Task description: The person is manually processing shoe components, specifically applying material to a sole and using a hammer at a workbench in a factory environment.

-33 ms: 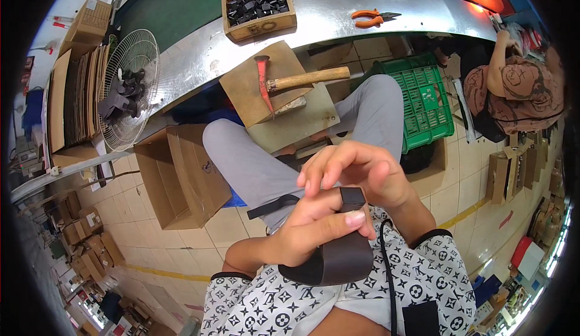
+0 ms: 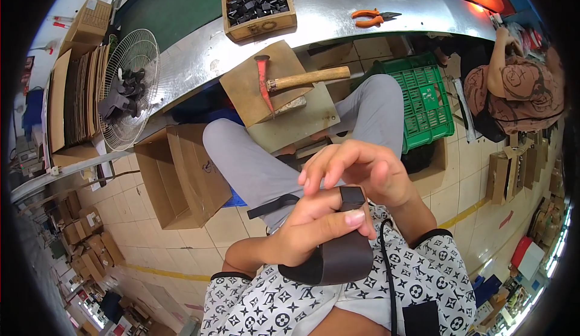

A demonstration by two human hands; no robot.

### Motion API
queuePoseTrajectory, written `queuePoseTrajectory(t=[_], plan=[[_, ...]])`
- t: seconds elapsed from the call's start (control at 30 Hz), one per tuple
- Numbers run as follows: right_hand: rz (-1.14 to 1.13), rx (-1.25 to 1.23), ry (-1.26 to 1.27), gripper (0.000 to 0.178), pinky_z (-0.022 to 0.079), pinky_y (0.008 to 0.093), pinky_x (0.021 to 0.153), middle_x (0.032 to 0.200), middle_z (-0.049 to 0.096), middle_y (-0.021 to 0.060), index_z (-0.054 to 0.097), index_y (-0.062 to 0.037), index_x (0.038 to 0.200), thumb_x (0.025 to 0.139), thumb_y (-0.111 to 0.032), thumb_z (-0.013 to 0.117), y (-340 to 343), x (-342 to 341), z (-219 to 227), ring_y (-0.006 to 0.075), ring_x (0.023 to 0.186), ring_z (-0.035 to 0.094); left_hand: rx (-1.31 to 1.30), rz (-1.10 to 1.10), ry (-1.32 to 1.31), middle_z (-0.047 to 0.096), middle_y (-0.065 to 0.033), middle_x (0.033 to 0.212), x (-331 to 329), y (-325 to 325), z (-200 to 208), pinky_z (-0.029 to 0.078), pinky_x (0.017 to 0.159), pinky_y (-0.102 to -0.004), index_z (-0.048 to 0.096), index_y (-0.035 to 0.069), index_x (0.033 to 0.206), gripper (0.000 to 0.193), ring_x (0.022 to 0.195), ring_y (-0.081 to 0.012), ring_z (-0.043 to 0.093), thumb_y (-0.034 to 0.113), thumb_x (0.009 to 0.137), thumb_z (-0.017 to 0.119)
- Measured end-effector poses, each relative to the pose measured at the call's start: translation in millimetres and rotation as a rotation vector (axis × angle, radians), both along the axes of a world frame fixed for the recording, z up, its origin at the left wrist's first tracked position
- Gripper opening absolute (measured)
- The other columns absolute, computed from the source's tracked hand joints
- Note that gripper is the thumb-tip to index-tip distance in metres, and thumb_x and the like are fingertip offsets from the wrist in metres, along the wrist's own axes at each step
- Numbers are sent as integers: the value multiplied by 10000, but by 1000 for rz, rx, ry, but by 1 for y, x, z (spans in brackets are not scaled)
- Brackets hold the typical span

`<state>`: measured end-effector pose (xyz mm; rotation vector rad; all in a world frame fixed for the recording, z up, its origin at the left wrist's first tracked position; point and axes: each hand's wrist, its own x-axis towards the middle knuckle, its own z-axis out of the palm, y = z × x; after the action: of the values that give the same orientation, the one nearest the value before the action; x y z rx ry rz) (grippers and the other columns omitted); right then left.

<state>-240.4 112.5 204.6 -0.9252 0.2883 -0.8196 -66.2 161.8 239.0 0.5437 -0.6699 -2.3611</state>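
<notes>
In the head view, look low down, near the middle; find the dark brown piece point(image 2: 347, 260) there, in front of the patterned shirt point(image 2: 254, 300); see it bent round in a curve, and gripped by the left hand point(image 2: 308, 230), with the thumb point(image 2: 339, 223) laid along its top; see a small dark end point(image 2: 352, 197) by the first finger too; cannot tell if joined to the piece; cannot see all of the left fingers, so cannot tell about any tucked underneath.

See the right hand point(image 2: 374, 170) just above the left one, with fingers loosely bent, a bit apart, and gripping nothing; cannot tell if touching the left knuckles or hanging just clear.

To do this step well, best to hold firm with the left hand, but not to squash the curve; probably soft enough to bend or dent; bring the right fingertips in gently, clear of the left thumb; push a little at a time, then look at the edge; mind the black cord point(image 2: 389, 275), close beside the piece, so as not to snag it; leave the hammer point(image 2: 278, 84) on the brown board point(image 2: 244, 88), and the orange pliers point(image 2: 367, 20) on the metal bench point(image 2: 326, 16), with both hands busy.
</notes>
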Motion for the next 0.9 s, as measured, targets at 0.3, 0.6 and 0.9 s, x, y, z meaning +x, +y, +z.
queuePoseTrajectory(t=[0.3,0.6,0.9], plan=[[-87,-118,47,320,364,535,1107,1115,678,303,591,22,1121,931,-235,610,-9,-8,15,387,1123,651,104,20,-19,662,-106,1034,-1,-8,1,469,922,-307,627,-13,1016,282,1027,-173,618,239,1040,502],[-156,122,121,373,506,203,546,1180,665,303,539,70,1226,935,-139,640,-6,-3,-21,101,646,627,-93,98,-396,657,-103,1007,0,-19,-26,450,931,-301,631,-5,961,267,1003,-180,603,209,950,472],[-134,41,201,242,416,164,523,1171,686,276,637,25,1050,947,-194,640,-29,21,-28,4,547,476,-164,137,-581,628,-22,879,18,-29,-24,424,697,-262,657,5,918,272,812,-89,540,226,914,498]])
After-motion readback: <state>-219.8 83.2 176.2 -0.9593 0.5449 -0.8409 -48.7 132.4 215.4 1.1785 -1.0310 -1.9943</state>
